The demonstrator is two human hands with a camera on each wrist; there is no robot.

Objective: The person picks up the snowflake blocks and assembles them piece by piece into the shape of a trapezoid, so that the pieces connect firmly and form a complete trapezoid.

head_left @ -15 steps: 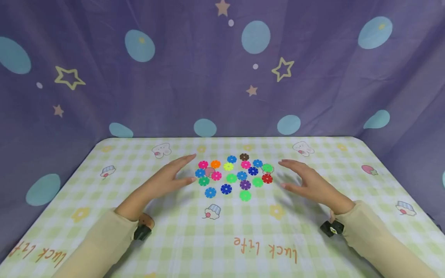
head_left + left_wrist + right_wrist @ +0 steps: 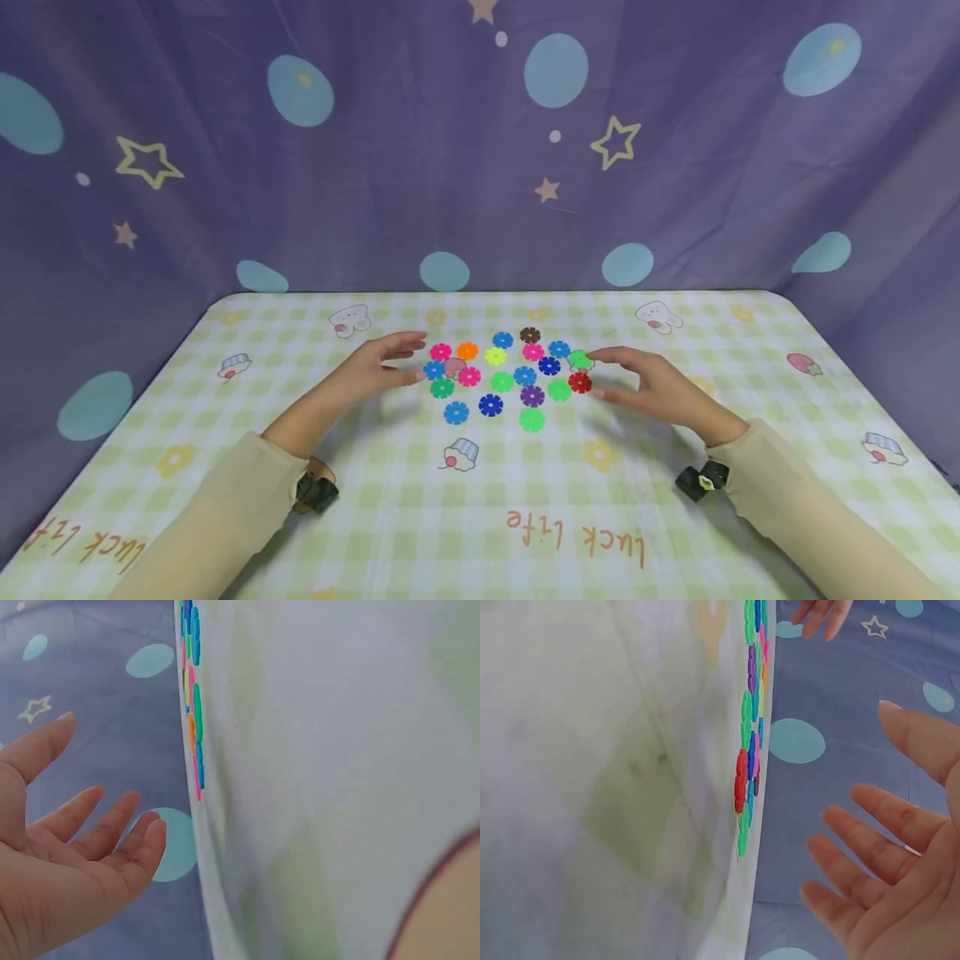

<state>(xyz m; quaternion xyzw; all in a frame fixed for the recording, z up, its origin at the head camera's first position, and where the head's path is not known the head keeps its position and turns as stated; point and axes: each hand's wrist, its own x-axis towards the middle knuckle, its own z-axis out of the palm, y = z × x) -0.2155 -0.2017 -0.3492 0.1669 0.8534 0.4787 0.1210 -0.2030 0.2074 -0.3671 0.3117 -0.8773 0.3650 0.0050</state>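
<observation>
Several flat, notched plastic discs in many colours lie spread over the middle of the table. My left hand hovers at their left side, fingers loosely bent and thumb apart, nearest the light blue disc and the teal green disc. On the other side my right hand is held over the table, its fingertips right by the bright green disc and its thumb near the red disc. Both wrist views show bare palms with nothing in them. The purple disc lies toward the front of the group.
A checked tablecloth with printed cupcakes and flowers covers the table. Behind it hangs a purple curtain with stars and blue ovals. A dark strap-on camera sits at the right wrist, another dark device at the left.
The right hand has moved left, closer to the green and red discs. The left hand's fingers have bent slightly more. The discs lie as before; the head view has shifted a little.
</observation>
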